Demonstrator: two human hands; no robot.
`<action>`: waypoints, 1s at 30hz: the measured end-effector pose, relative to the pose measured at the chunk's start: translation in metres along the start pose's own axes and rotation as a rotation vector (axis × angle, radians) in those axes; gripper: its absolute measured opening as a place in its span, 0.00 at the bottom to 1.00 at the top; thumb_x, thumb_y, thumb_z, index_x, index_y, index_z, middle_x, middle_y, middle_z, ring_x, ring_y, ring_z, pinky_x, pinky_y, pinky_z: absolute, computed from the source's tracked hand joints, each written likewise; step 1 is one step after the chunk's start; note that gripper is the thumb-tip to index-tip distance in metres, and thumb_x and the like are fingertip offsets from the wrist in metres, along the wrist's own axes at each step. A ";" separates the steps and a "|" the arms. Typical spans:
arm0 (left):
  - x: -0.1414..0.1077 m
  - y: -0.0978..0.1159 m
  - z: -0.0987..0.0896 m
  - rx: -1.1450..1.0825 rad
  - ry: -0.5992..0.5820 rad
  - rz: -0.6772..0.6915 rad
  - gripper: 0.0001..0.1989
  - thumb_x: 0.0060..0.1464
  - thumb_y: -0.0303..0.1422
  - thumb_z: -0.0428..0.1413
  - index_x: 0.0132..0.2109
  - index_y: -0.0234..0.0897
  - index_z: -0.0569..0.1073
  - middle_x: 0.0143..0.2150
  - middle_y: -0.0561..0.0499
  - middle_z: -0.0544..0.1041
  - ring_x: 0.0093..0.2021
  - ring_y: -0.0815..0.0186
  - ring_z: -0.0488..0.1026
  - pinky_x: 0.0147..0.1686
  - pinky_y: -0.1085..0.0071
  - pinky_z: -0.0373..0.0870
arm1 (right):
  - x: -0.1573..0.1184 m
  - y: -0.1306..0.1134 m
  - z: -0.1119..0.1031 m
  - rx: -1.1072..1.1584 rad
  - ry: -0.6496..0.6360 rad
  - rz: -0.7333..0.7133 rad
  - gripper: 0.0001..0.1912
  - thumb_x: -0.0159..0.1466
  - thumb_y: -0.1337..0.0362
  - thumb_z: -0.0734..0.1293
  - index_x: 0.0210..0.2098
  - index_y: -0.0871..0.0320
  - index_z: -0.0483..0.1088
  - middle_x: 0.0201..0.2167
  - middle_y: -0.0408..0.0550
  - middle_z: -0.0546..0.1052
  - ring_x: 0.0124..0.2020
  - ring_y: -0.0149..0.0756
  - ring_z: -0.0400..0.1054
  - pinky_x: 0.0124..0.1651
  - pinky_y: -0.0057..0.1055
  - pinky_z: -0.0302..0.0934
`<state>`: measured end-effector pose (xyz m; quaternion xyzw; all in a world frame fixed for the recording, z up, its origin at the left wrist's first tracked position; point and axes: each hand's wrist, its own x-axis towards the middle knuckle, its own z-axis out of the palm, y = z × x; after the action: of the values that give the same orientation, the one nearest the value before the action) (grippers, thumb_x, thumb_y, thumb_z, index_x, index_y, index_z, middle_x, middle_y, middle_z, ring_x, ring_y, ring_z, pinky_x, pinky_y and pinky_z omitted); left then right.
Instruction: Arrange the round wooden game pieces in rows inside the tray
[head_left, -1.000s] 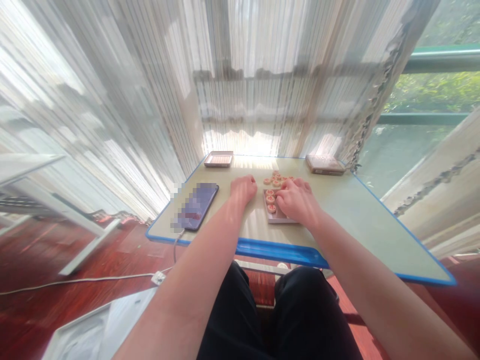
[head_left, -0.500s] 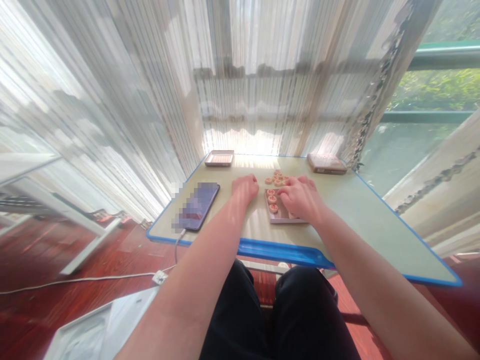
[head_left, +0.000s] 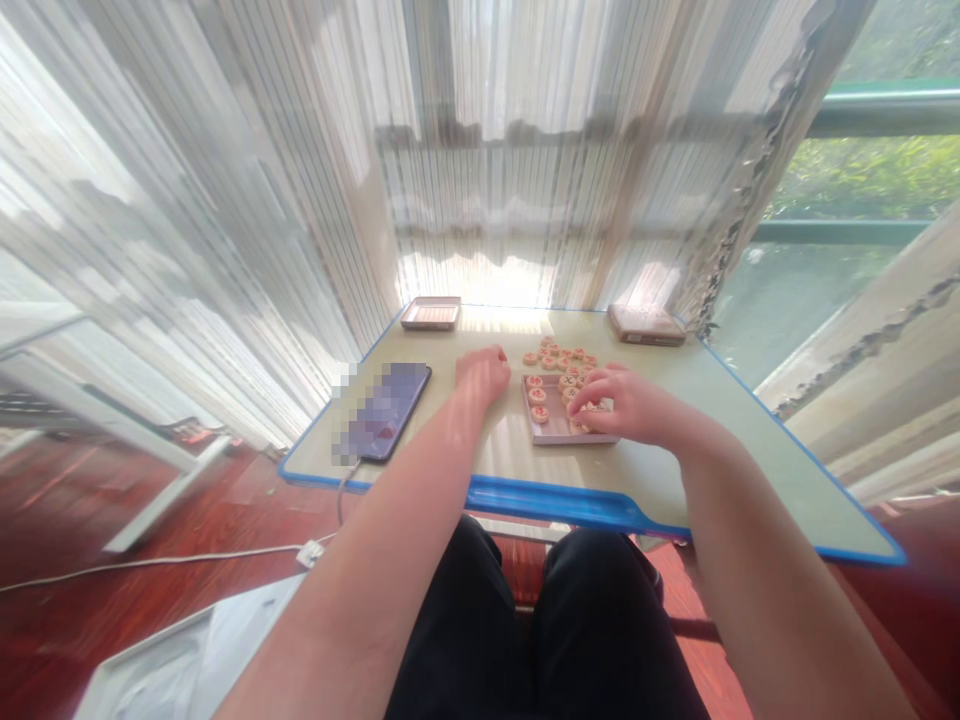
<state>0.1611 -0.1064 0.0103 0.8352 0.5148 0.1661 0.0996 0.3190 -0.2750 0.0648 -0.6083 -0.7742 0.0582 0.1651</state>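
Observation:
Several round Chinese chess pieces [head_left: 539, 414] with red characters stand in a column along the left side of a shallow box [head_left: 559, 436]. More pieces, some with dark characters, are heaped at its right side. Over that heap is my right hand [head_left: 626, 403], fingers bent and apart, the tips touching or just above the pieces. My left hand [head_left: 482, 374] rests on the table left of the box, curled into a fist; whatever it may hold is hidden. Behind the box lies a loose group of red-marked pieces [head_left: 549, 360].
The blue-edged table [head_left: 750, 470] carries a phone [head_left: 390, 410] with a charging cable at left. A shallow tray [head_left: 432, 314] sits at the far left corner, a closed flat box [head_left: 646, 325] at the far right. Striped curtains hang behind.
My right hand has moved back and to the right over the box, uncovering the heaped pieces. My left fist stays in place. The view has shifted slightly.

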 end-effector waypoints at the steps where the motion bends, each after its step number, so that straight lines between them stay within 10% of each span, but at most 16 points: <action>1: 0.000 0.000 0.000 0.001 -0.004 -0.002 0.16 0.55 0.29 0.46 0.45 0.41 0.76 0.44 0.46 0.80 0.49 0.54 0.74 0.49 0.61 0.68 | -0.001 -0.001 -0.002 0.021 -0.021 0.004 0.08 0.56 0.67 0.66 0.29 0.54 0.80 0.32 0.47 0.78 0.38 0.39 0.69 0.46 0.35 0.60; 30: 0.002 -0.002 0.002 0.012 -0.006 -0.003 0.15 0.55 0.30 0.46 0.45 0.42 0.75 0.44 0.48 0.80 0.49 0.57 0.73 0.51 0.63 0.67 | -0.005 0.003 -0.006 0.090 -0.155 0.101 0.08 0.54 0.65 0.67 0.32 0.53 0.79 0.33 0.45 0.77 0.36 0.38 0.69 0.40 0.31 0.62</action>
<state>0.1610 -0.1042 0.0079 0.8355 0.5167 0.1605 0.0962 0.3246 -0.2793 0.0682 -0.6323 -0.7494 0.1482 0.1290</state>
